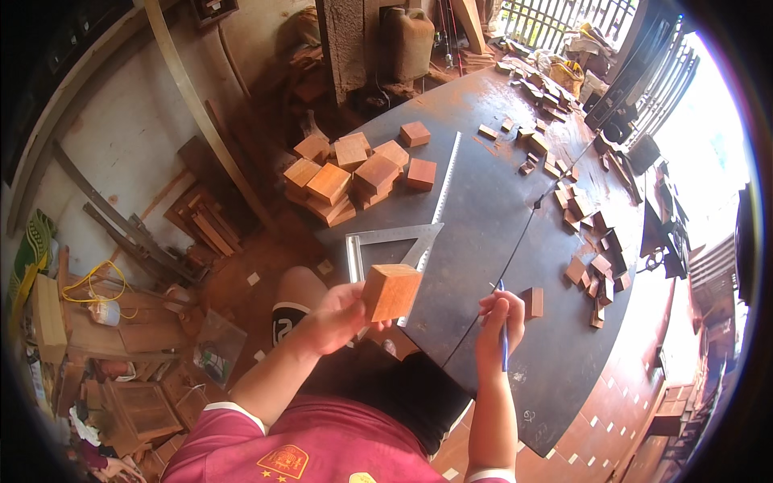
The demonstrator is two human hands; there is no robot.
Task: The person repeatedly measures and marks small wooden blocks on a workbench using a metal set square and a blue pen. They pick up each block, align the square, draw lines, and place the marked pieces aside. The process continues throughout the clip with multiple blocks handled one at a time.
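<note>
While the left hand (336,319) holds up a reddish-brown, squared wooden block (391,293) at the near edge of the desk (483,217), the right hand (499,328) is over the desk a little way to the right, as seen from the head camera. The left fingers grasp the block by its left side, with its smooth orange-brown face turned toward the person; the right fingers are closed around a slender blue pen (505,354), which stands nearly upright in them. Just beyond the held block, a silver metal triangular square (393,237) lies on the dark, smooth-topped desk, its right end meeting a long, thin, silver ruler (447,183) that runs from near to far. A loose brown wooden block (533,303) sits just to the right of the right hand. Farther off on the left side of the desk is a stacked pile of reddish-brown wooden blocks (330,184), with a couple lying apart at its right. Many small brown wooden offcuts (580,209) are scattered along the right and far sides of the desk. Beyond the desk's far edge stands a dusty brown plastic canister (407,47).
</note>
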